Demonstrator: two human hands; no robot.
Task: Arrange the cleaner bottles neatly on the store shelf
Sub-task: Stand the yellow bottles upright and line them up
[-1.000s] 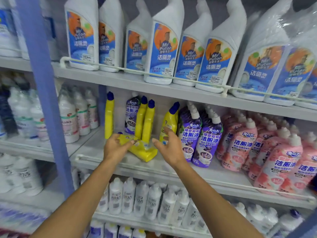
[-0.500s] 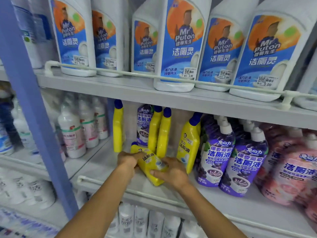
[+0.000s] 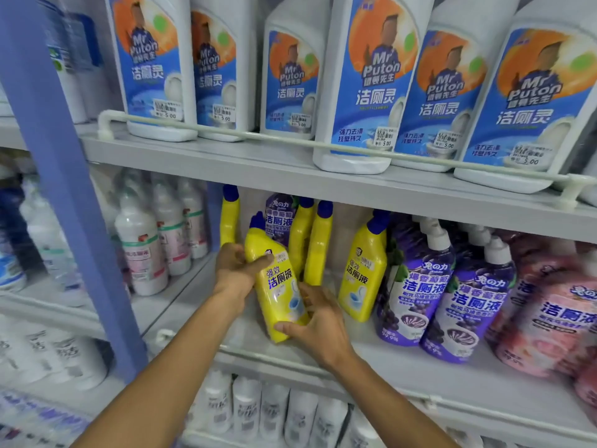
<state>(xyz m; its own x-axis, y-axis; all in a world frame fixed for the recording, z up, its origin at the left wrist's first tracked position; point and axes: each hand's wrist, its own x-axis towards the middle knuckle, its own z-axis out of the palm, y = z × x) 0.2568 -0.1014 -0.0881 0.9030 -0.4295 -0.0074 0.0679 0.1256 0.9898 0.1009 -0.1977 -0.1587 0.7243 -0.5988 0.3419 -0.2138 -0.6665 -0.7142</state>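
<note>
Left hand (image 3: 234, 270) grips our yellow bottle (image 3: 279, 286) at its shoulder, thumb across the label; right hand (image 3: 321, 329) curls round its base. Bottle leans left btwn them, at shelf (image 3: 403, 370) front.

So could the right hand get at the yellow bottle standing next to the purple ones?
Probably yes. That standing yellow bottle is just beside the right hand, with nothing between them. But the hand grips the base of the tilted yellow bottle, so it would have to let go first.
</note>
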